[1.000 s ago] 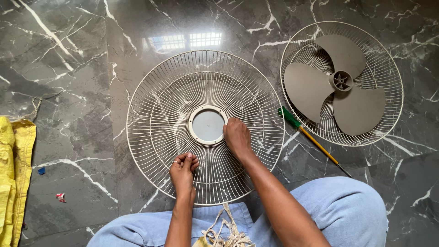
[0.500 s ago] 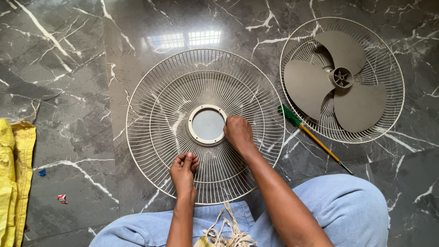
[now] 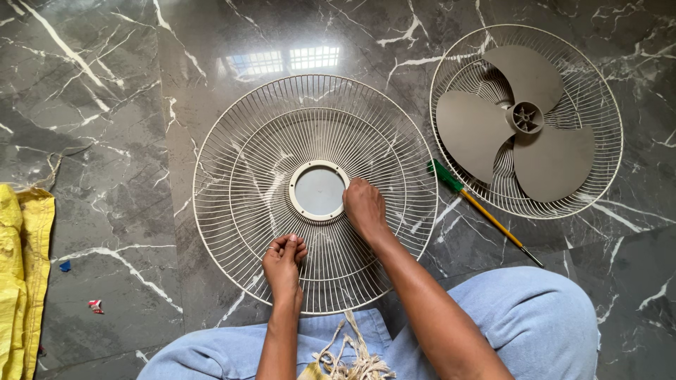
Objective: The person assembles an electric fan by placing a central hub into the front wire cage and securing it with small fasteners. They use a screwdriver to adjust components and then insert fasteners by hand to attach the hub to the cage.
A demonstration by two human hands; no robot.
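I'm sitting on the dark marble floor (image 3: 105, 105), both arms reaching down over the grille (image 3: 239, 141) that lies flat in front of my knees. My right hand (image 3: 365, 205) is stretched out furthest, forearm angled up from my right knee, fingers curled shut and pressed on the wires just right of the grille's hub ring (image 3: 319, 191); whether anything is pinched under them I can't tell. My left hand (image 3: 283, 264) sits nearer me, on the grille's lower wires below the hub, wrist straight, fingertips bunched together and touching the wires. Right of the grille lies a screwdriver (image 3: 486, 214), green handle nearest the rim. Beyond it a second grille (image 3: 605, 91) holds the grey blade (image 3: 524, 119). Far left of the grille there's a yellow sack (image 3: 17, 267), and frayed rope (image 3: 348, 355) in my lap
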